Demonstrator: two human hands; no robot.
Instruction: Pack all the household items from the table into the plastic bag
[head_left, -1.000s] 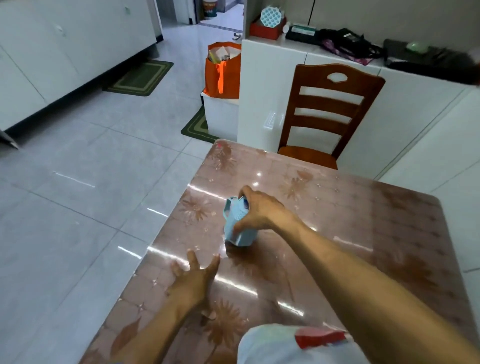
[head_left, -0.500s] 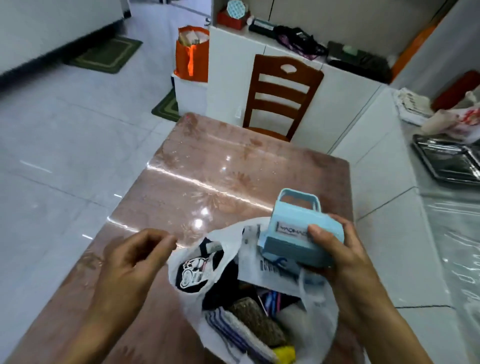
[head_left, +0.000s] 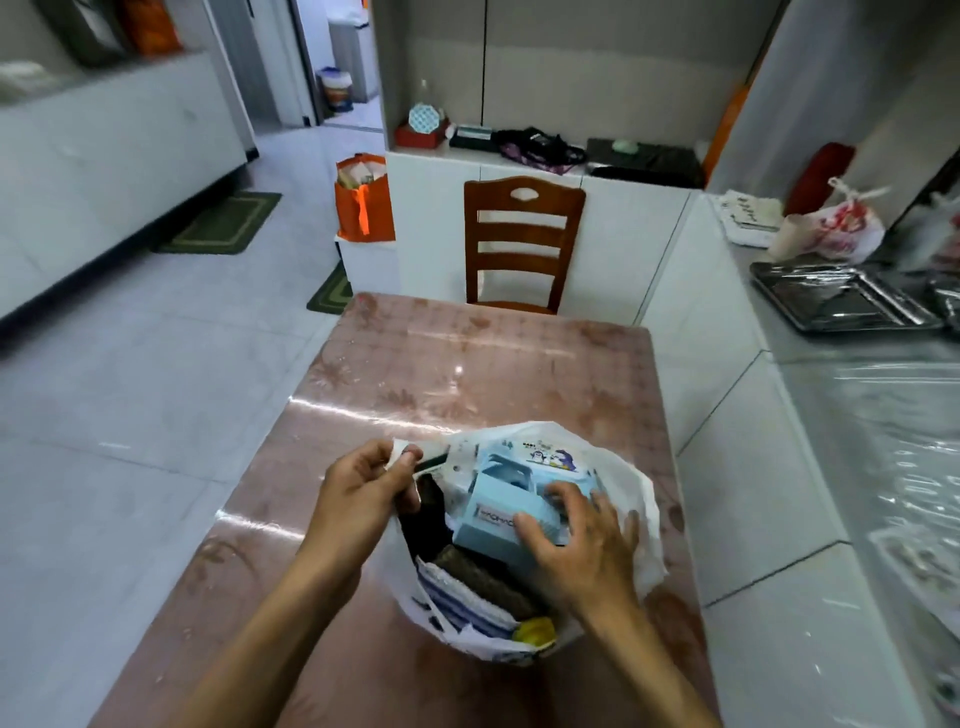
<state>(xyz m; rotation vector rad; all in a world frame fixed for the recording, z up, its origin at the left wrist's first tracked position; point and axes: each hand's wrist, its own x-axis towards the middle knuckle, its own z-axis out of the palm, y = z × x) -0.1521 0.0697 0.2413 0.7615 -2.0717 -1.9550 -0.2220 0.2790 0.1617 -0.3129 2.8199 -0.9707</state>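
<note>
A white plastic bag (head_left: 636, 514) stands open on the near part of the brown patterned table (head_left: 467, 364). My left hand (head_left: 361, 493) pinches the bag's left rim and holds it open. My right hand (head_left: 576, 545) grips a light blue box with a handle (head_left: 493, 512), which sits inside the bag's mouth. Under it lie a pack with penguin pictures (head_left: 550, 460), a brown scouring pad (head_left: 483, 574), a striped cloth (head_left: 457, 603) and something yellow (head_left: 532, 631).
A wooden chair (head_left: 522, 241) stands at the table's far end against a white counter. A tiled counter on the right carries metal trays (head_left: 841, 301) and a red-printed bag (head_left: 831, 231). An orange bag (head_left: 363, 200) sits on a white box on the floor at left.
My right hand has carried the blue box from the table into the bag. My left hand has taken hold of the bag's rim. The view has lifted toward the room.
</note>
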